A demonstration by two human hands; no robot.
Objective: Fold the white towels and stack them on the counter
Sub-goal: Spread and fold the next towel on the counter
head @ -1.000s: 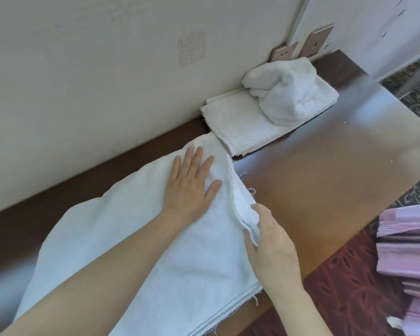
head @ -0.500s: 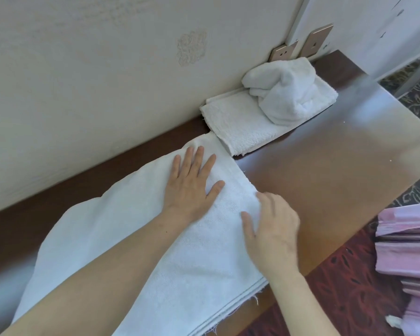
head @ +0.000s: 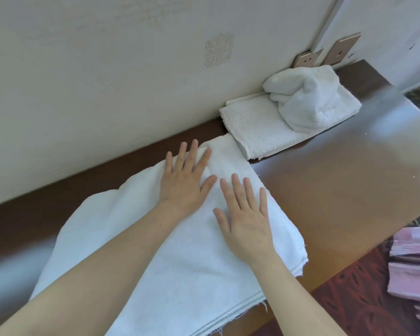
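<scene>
A large white towel (head: 180,275) lies folded lengthwise on the dark wooden counter (head: 337,190). My left hand (head: 186,177) presses flat on its far part, fingers straight and spread. My right hand (head: 246,219) lies flat just beside it, nearer the towel's right edge. Behind, against the wall, a folded white towel (head: 255,129) rests on the counter with a crumpled white towel (head: 308,100) on top of its right half.
A beige wall (head: 107,81) runs along the counter's far side, with two metal socket plates (head: 325,54) above the towels. Pink folded fabric (head: 412,270) sits at the lower right, over a red patterned carpet (head: 349,299). The counter's front edge runs diagonally at right.
My right hand let go of the towel's right edge, which now lies flat, and moved up onto the towel with fingers straight. My left hand stayed pressed in place.
</scene>
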